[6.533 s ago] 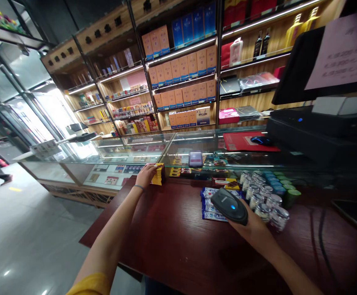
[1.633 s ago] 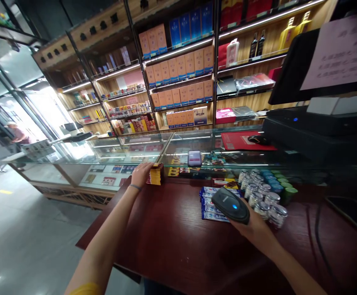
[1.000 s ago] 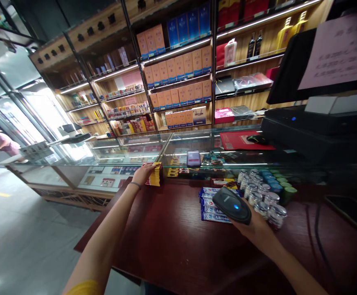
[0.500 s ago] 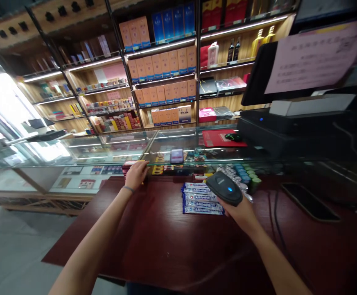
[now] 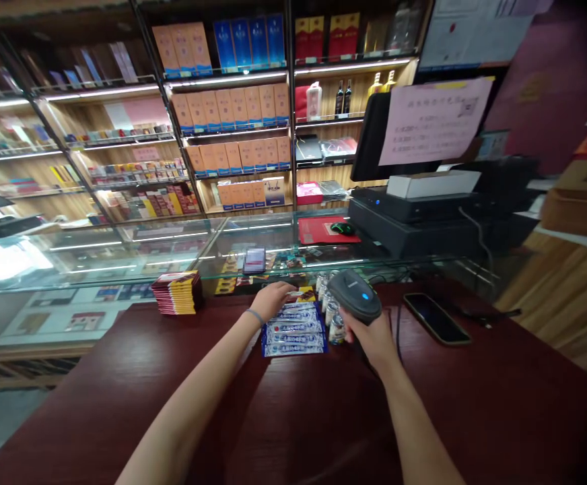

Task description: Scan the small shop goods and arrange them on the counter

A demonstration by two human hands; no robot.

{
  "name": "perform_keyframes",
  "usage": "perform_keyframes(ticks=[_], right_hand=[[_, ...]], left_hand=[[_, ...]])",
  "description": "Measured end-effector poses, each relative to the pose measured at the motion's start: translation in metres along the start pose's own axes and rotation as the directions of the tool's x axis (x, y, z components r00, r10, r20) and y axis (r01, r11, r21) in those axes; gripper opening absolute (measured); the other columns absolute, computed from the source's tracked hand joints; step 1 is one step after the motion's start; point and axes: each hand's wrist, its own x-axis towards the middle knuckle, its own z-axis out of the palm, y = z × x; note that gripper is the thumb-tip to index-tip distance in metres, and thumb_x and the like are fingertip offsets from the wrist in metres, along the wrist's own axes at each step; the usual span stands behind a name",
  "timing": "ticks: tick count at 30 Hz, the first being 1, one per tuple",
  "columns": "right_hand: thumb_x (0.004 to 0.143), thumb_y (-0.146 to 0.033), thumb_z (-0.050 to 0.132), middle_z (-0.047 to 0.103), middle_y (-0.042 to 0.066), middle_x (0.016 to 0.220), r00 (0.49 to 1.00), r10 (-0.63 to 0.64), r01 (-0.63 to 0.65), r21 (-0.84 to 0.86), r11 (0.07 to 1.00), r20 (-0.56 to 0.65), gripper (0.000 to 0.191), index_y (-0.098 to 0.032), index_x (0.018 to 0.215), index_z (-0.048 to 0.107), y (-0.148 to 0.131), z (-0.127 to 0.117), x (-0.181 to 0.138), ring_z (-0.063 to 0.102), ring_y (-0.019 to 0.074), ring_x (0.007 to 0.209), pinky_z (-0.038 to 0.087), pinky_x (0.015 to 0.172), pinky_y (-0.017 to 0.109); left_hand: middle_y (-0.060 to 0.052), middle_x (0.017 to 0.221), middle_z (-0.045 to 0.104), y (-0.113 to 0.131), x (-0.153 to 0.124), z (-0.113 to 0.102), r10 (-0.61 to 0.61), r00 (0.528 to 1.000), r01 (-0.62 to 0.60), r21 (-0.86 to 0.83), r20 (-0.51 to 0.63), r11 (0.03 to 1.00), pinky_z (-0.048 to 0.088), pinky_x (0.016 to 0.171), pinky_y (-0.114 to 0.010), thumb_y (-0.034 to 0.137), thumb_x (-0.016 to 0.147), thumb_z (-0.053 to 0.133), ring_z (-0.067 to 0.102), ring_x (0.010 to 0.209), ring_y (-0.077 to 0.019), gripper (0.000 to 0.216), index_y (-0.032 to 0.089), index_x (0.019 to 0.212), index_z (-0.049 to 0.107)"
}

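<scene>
My right hand (image 5: 369, 337) is closed around the handle of a dark barcode scanner (image 5: 355, 295), whose blue light is lit. The scanner's head is over a row of small silver-capped bottles (image 5: 336, 329). My left hand (image 5: 272, 300) reaches over the far edge of several blue-and-white wrapped sticks (image 5: 294, 340) laid side by side. Its fingers stretch toward a yellow packet (image 5: 304, 294) just behind the sticks; whether they touch it I cannot tell. A neat stack of red-and-yellow packets (image 5: 176, 294) stands further left, apart from my hand.
A dark red counter (image 5: 136, 391) spans the front, with a glass display case (image 5: 172, 252) behind it. To the right lie a phone (image 5: 437, 318) and a cable. A monitor (image 5: 371, 138) stands behind them, near a mouse (image 5: 342, 228) on a red pad. Stocked shelves line the back.
My left hand has left the red-and-yellow stack and moved right to the wrapped sticks and the yellow packet. My right hand still holds the scanner. The view has turned right.
</scene>
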Motion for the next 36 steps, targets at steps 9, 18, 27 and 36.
perform_keyframes(ticks=[9,18,27,36], right_hand=[[0.075,-0.061,0.082,0.057,-0.004,0.052,1.0,0.02,-0.02,0.043,0.999,0.005,0.048,-0.02,0.093,0.064,0.002,0.0,0.0,0.048,0.0119,0.04,0.042,0.041,0.025],[0.072,-0.062,0.083,0.06,-0.004,0.054,0.999,0.052,-0.052,0.055,0.997,0.002,0.053,-0.019,0.096,0.065,0.005,-0.002,0.004,0.048,0.0114,0.04,0.042,0.041,0.025],[0.076,-0.058,0.083,0.057,-0.004,0.053,1.0,0.018,-0.018,0.089,0.996,0.005,0.046,-0.019,0.092,0.064,0.006,-0.001,0.002,0.047,0.0112,0.04,0.041,0.042,0.024],[0.076,-0.061,0.082,0.056,-0.004,0.05,1.0,-0.013,0.012,0.071,0.997,0.006,0.046,-0.02,0.086,0.063,0.009,0.0,0.003,0.048,0.0116,0.04,0.041,0.041,0.024]], left_hand=[[-0.012,0.124,0.072,0.013,0.043,0.027,-0.097,0.959,0.068,0.118,0.266,0.991,0.054,0.097,-0.035,0.021,0.095,0.059,0.071,0.11,-0.0269,0.031,0.022,0.123,0.072],[-0.014,0.113,0.076,0.011,0.062,0.037,-0.171,0.901,0.113,0.164,0.399,0.98,0.054,0.094,-0.036,0.025,0.087,0.069,0.072,0.107,-0.0302,0.032,0.021,0.118,0.075],[-0.015,0.107,0.078,0.02,0.058,0.031,-0.222,0.883,0.125,0.25,0.414,0.96,0.056,0.09,-0.038,0.024,0.091,0.063,0.073,0.104,-0.0321,0.026,0.019,0.113,0.076],[-0.015,0.114,0.074,0.032,0.034,0.018,-0.17,0.928,0.081,0.267,0.331,0.96,0.055,0.092,-0.037,0.015,0.1,0.045,0.072,0.107,-0.0271,0.031,0.017,0.124,0.064]])
